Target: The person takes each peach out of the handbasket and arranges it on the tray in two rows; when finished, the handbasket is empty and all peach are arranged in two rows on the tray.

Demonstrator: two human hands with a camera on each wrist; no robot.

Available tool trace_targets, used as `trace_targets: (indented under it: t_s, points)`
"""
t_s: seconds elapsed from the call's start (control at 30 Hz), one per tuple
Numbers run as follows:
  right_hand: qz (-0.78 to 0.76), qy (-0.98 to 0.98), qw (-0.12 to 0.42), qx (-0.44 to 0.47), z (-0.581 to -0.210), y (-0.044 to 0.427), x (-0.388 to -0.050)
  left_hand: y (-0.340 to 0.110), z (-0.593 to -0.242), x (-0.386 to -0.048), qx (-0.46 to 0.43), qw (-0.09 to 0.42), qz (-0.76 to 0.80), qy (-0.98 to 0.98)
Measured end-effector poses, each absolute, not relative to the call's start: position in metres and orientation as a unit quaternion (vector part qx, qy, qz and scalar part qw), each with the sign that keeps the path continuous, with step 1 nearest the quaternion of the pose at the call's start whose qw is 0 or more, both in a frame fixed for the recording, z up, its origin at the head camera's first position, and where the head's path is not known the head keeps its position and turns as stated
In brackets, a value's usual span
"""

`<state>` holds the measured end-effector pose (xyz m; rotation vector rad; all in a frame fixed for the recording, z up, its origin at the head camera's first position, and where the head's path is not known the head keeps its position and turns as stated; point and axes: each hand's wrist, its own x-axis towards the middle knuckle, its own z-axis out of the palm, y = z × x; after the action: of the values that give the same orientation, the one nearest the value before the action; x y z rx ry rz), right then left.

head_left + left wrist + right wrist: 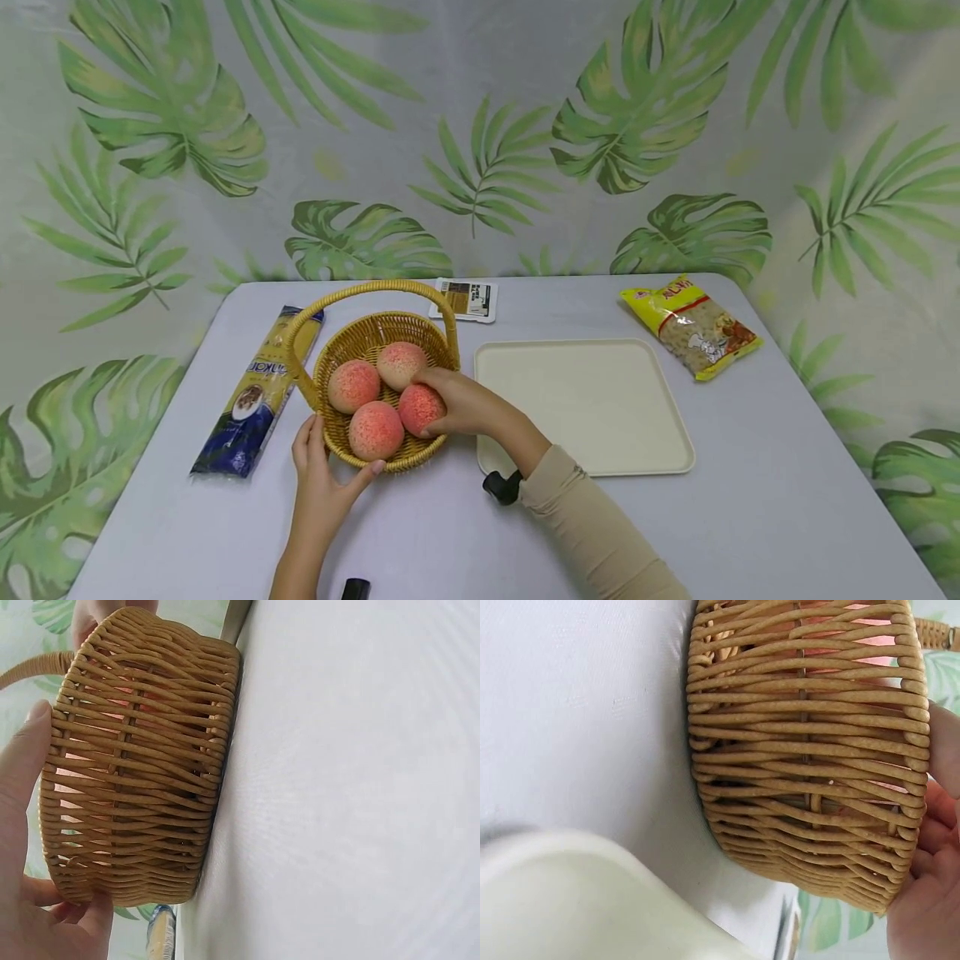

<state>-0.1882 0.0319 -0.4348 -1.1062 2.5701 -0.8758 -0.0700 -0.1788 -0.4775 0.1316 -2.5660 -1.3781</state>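
A round wicker basket (408, 463) with an arched handle stands left of the table's middle and holds several pink, speckled peaches. My right hand (468, 404) reaches over the basket's right rim, fingers and thumb around the rightmost peach (420, 410). Other peaches, such as the front one (376, 431), lie beside it. At the front left, my left hand (321, 483) holds the basket, its thumb at the front rim and its fingers against the left side. Both wrist views show the woven wall (142, 772) close up; the right fingertips are hidden behind it in the right wrist view.
A cream tray (585, 408) lies right of the basket, near the right forearm. Behind it to the right is a yellow-topped food bag (693, 327). A blue and yellow packet (255, 400) lies left of the basket, and a small white-edged pack (467, 300) behind it.
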Motion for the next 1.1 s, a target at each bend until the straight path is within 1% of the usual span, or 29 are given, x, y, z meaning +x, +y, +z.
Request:
trace_targets:
  t_s: [0.47, 0.7, 0.97, 1.1]
  points:
    - [-0.325, 0.87, 0.059, -0.366, -0.437, 0.034, -0.185, -0.179, -0.479, -0.071, 0.048, 0.106, -0.485, -0.867]
    - [-0.36, 0.859, 0.03, -0.362, -0.43, 0.04, -0.18, -0.179, -0.479, -0.071, 0.044, 0.112, -0.487, -0.865]
    - [-0.421, 0.822, -0.038, -0.382, -0.407, 0.05, -0.168, -0.179, -0.479, -0.072, 0.045, 0.115, -0.491, -0.862]
    - [-0.431, 0.813, -0.087, -0.381, -0.395, 0.061, -0.163, -0.179, -0.478, -0.071, 0.046, 0.115, -0.493, -0.861]
